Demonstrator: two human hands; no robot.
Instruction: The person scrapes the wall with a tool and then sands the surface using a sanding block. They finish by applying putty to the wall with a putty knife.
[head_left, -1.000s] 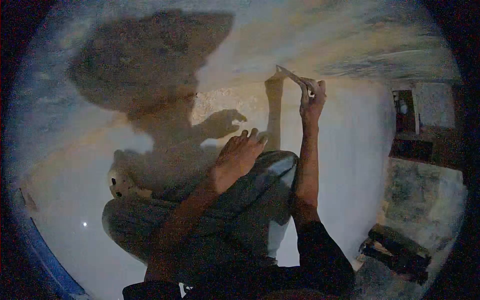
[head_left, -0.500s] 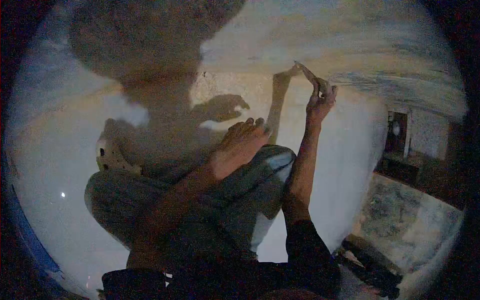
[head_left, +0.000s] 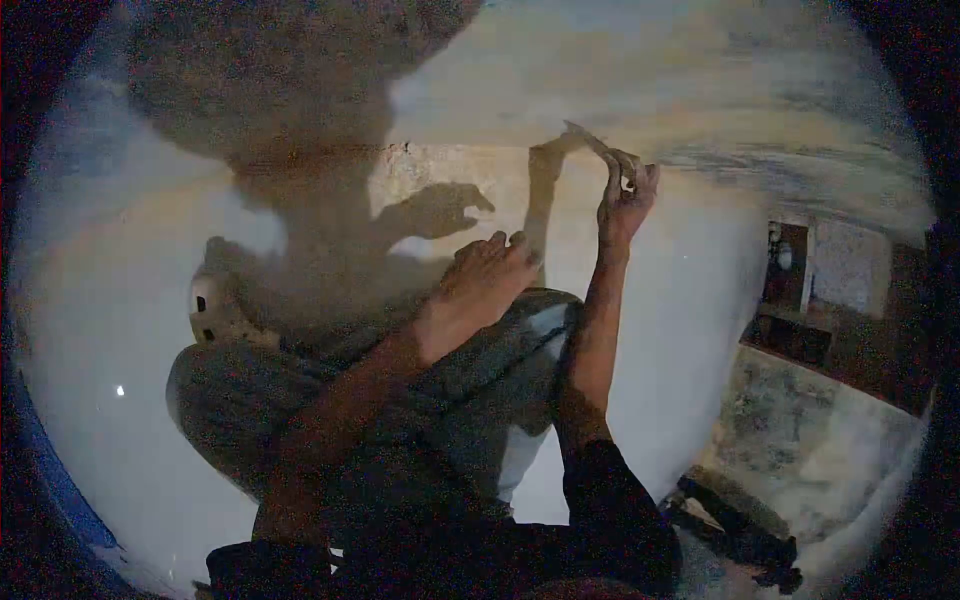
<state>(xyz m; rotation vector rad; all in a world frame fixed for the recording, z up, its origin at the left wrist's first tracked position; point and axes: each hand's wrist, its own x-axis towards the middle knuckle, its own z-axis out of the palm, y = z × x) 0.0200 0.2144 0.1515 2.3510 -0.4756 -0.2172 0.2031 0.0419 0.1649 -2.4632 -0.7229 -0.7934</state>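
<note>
My right hand [head_left: 628, 200] is raised at the painted surface, pinching a slim pointed tool [head_left: 588, 135]. The tool's tip points up and left and meets its own shadow on the surface; its exact kind is too dim to make out. Below and to the left, my left hand [head_left: 485, 275] hovers over or lies on my bent leg [head_left: 520, 330], palm down. Its fingers are slightly bent and apart, with nothing visible in them. Both hands cast shadows on the painted surface [head_left: 690, 100], which carries streaks of yellow, grey and blue.
A rough, pale patch [head_left: 410, 170] shows beyond my left hand. Near my left knee is a pale object [head_left: 208, 310] with dark openings. To the right are a mottled panel [head_left: 780, 420], a dark opening [head_left: 787, 265] and a dark item [head_left: 740, 520].
My right hand and the tool have shifted slightly left. My left hand stays nearly in place, and the whole view has drifted a little.
</note>
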